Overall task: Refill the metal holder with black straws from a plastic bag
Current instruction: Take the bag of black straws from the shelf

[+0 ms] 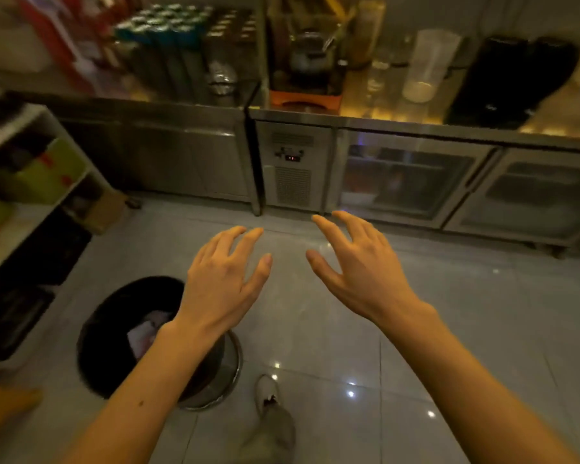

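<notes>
My left hand (225, 279) and my right hand (359, 266) are stretched out side by side over the tiled floor, palms down, fingers spread, with nothing in either. No black straws, plastic bag or metal holder can be made out in this blurred view. On the steel counter (399, 120) at the back stand jars, a kettle and a black bag-like shape (513, 78) at the right, too blurred to identify.
A bin with a black liner (121, 329) stands on the floor under my left forearm. A white shelf unit (31, 202) with green boxes is at the left. Glass-door fridges (409, 185) run under the counter. My shoe (268, 396) shows at the bottom.
</notes>
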`<state>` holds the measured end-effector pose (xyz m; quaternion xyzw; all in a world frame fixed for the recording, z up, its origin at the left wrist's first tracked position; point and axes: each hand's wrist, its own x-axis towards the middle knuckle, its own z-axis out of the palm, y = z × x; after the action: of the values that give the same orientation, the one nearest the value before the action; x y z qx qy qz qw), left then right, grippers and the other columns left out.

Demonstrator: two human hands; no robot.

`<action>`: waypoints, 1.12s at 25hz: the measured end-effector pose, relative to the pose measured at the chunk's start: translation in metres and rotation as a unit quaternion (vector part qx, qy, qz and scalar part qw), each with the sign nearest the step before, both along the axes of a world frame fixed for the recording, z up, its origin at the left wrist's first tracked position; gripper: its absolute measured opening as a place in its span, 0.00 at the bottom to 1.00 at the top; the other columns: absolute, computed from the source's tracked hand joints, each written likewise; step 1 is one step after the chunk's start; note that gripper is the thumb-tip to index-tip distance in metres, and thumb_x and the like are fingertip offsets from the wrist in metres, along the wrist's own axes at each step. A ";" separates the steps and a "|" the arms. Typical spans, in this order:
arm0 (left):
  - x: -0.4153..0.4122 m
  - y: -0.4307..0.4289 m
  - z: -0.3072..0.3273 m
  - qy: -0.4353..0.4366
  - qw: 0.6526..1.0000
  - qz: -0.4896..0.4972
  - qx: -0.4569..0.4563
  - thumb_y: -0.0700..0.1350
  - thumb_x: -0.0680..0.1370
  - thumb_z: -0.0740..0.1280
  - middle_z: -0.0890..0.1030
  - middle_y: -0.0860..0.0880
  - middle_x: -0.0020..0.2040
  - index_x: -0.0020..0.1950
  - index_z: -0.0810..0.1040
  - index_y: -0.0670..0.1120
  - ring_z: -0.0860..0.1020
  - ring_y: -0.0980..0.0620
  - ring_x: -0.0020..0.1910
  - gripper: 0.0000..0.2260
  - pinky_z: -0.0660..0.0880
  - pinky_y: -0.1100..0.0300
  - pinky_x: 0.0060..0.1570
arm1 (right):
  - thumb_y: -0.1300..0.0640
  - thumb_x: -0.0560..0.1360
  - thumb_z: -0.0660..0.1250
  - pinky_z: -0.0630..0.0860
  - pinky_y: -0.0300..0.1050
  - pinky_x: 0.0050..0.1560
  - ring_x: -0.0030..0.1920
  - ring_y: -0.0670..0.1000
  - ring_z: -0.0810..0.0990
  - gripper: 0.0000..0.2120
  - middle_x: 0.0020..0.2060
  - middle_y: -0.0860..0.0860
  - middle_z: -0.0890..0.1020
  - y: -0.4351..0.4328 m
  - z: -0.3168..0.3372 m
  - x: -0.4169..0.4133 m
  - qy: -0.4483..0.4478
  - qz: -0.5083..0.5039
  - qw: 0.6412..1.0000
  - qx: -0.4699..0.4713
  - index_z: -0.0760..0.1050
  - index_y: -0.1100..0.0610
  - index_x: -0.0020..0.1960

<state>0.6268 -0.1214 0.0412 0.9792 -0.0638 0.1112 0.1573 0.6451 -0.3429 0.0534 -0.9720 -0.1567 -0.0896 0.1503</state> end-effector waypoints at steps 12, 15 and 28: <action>0.206 0.156 0.028 -0.062 0.989 0.128 -0.049 0.63 0.79 0.49 0.72 0.49 0.70 0.73 0.67 0.54 0.69 0.49 0.70 0.26 0.70 0.49 0.65 | 0.36 0.79 0.52 0.65 0.55 0.69 0.73 0.57 0.65 0.30 0.73 0.55 0.66 0.164 0.052 0.256 -0.039 0.120 0.992 -0.018 0.57 0.47 0.77; 0.267 0.174 0.036 -0.081 0.985 0.137 -0.070 0.63 0.80 0.49 0.70 0.49 0.71 0.74 0.66 0.55 0.67 0.49 0.71 0.26 0.69 0.47 0.67 | 0.36 0.79 0.52 0.65 0.56 0.70 0.73 0.57 0.64 0.30 0.73 0.55 0.66 0.180 0.060 0.326 -0.065 0.142 0.988 -0.011 0.57 0.47 0.77; 0.550 0.200 0.076 -0.119 0.972 0.186 -0.077 0.61 0.80 0.52 0.70 0.53 0.70 0.74 0.65 0.55 0.69 0.54 0.68 0.23 0.70 0.55 0.61 | 0.37 0.79 0.54 0.67 0.54 0.69 0.73 0.55 0.65 0.30 0.73 0.53 0.66 0.228 0.091 0.637 -0.061 0.203 0.975 0.066 0.54 0.46 0.78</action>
<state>1.1764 0.0789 0.1168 0.9386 0.1100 0.2589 0.1997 1.2820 -0.1154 0.1447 -0.9005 -0.3532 -0.1266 0.2197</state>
